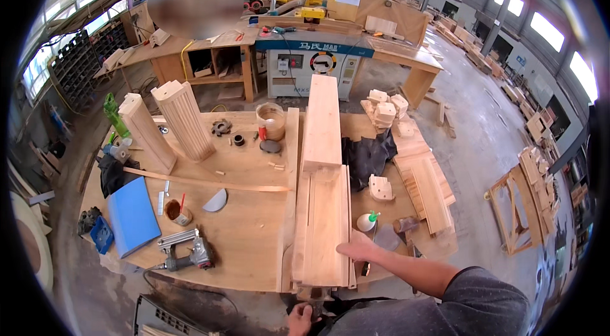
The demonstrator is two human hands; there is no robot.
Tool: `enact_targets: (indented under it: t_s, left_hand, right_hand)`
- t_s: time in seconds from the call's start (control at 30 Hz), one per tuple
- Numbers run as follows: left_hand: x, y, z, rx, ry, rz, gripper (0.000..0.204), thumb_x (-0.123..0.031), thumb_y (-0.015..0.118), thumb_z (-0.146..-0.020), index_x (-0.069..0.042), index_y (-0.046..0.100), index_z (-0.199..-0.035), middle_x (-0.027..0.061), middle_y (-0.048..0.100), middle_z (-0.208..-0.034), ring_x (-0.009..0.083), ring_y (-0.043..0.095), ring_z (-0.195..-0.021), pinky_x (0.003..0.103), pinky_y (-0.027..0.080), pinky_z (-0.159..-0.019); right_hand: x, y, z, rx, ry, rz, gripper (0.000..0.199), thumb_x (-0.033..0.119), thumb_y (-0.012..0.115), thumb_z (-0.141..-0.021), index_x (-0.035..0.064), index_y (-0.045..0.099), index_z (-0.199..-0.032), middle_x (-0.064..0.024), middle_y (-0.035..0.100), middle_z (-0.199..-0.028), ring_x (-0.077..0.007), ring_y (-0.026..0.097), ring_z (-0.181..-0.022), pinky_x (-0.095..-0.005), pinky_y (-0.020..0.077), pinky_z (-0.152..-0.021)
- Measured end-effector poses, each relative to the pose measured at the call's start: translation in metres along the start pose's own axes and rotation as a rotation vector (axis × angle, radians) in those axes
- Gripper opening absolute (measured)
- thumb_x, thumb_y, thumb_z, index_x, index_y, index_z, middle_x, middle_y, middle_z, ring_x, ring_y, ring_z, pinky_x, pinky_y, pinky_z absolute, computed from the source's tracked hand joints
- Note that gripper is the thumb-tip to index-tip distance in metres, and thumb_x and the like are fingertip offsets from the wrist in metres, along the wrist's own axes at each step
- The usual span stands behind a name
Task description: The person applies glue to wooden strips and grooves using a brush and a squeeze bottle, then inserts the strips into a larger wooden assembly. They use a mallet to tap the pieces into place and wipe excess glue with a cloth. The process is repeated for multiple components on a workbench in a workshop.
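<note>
A long pale wooden trough (326,228) lies lengthwise before me on the workbench, its hollow side up. My right hand (359,248) grips its right wall near the close end, fingertips reaching over the rim. Past the trough, a solid-looking square wooden post (322,123) extends away, touching the trough's far end. Low in the picture, my left hand (301,321) is curled beside a dark metal fitting (312,295) below the trough's near end. What its fingers close on is hidden. A white squeeze bottle with a green tip (366,221) stands right of the trough.
Two fluted wooden posts (184,121) stand at the bench's left. Nearby lie a blue folder (133,216), a nail gun (190,256) and an open glue jar (178,213). Right of the trough are a black cloth (370,157), wooden blocks (385,108) and boards (427,190).
</note>
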State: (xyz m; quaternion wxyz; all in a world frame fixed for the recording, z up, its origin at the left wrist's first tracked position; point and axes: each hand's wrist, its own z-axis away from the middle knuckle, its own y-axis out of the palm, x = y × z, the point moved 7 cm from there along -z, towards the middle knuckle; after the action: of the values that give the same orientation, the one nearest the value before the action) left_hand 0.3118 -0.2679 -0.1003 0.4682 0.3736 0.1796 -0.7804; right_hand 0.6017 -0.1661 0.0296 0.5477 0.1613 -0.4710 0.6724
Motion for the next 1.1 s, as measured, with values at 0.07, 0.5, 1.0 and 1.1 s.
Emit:
enact_targets:
  t_s: [0.07, 0.5, 1.0, 1.1]
  left_hand:
    - [0.039, 0.005, -0.004, -0.169, 0.287, -0.291, 0.044, -0.029, 0.071, -0.09, 0.006, 0.065, -0.117, 0.0292, 0.071, -0.102, 0.0455, 0.068, -0.093, 0.051, 0.053, -0.084]
    - [0.068, 0.028, 0.0, -0.369, 0.076, -0.235, 0.07, -0.049, 0.06, -0.098, -0.013, 0.042, -0.156, 0.0223, 0.052, -0.15, 0.0359, 0.046, -0.143, 0.034, 0.033, -0.118]
    - [0.088, 0.027, -0.01, -0.319, 0.006, 0.785, 0.03, -0.025, 0.058, -0.103, 0.002, 0.059, -0.117, 0.0143, 0.066, -0.086, 0.0234, 0.066, -0.072, 0.032, 0.055, -0.066]
    - [0.097, 0.042, -0.01, -0.277, -0.208, 1.051, 0.029, -0.028, 0.055, -0.104, 0.0, 0.06, -0.114, 0.0152, 0.066, -0.09, 0.0237, 0.066, -0.077, 0.033, 0.057, -0.068]
  right_hand:
    - [-0.008, 0.001, -0.006, 0.011, 0.0, 0.017, 0.035, 0.025, 0.062, -0.08, -0.0097, 0.069, -0.082, -0.0132, 0.063, -0.06, -0.0199, 0.063, -0.05, -0.0345, 0.0511, -0.048]
    - [-0.003, -0.009, 0.002, 0.09, 0.061, 0.044, 0.04, 0.028, 0.062, -0.08, -0.0094, 0.062, -0.067, -0.0169, 0.061, -0.058, -0.025, 0.066, -0.053, -0.0371, 0.0552, -0.054]
    - [0.002, -0.002, -0.001, 0.116, 0.073, -0.155, 0.032, 0.016, 0.067, -0.076, -0.0157, 0.064, -0.078, -0.0102, 0.062, -0.069, -0.0195, 0.064, -0.061, -0.0402, 0.0611, -0.053]
    - [0.001, -0.005, 0.002, 0.107, 0.084, -0.13, 0.031, 0.015, 0.065, -0.076, -0.0164, 0.063, -0.078, -0.0106, 0.061, -0.068, -0.0204, 0.064, -0.061, -0.0413, 0.0631, -0.055]
